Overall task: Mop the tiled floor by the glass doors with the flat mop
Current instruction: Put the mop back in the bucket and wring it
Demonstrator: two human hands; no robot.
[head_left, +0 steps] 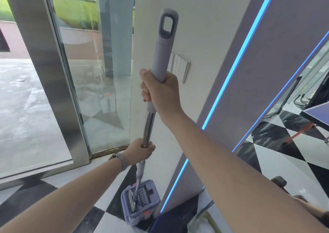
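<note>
The flat mop stands nearly upright, its grey plastic handle point(162, 54) at the top and a shiny steel shaft point(148, 126) below. My right hand point(158, 90) grips the grey handle near its lower end. Lower down, my left hand point(140, 151) grips the steel shaft; a mesh watch band sits on that wrist. The folded mop head point(132, 199) is pushed down into a slot of the lavender mop bucket point(142, 202) on the black-and-white tiled floor point(92, 218). The glass doors point(99, 83) with a steel frame point(53, 83) stand just behind, to the left.
A white wall with a switch panel point(179, 67) rises right behind the mop, beside a grey panel edged with blue light strips point(236, 69). A blue table point(318, 111) with orange legs stands at far right. A pale green object point(204, 222) lies at bottom right.
</note>
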